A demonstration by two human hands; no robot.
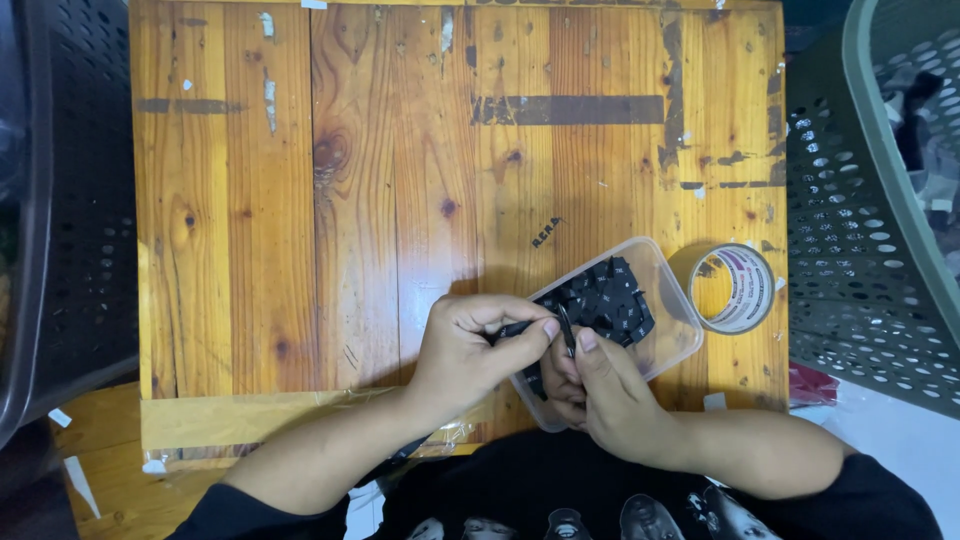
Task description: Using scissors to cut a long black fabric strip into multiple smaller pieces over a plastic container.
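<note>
While one clear tub of many black pieces sits beside one tape roll, the left hand and right hand pinch one black piece between them, directly above the tub's near edge.

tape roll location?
Head view, right side of the wooden table: the tape roll lies just right of the clear plastic container.

A home work corner; scuffed wooden table, tape roll, perforated plastic baskets alongside.
</note>
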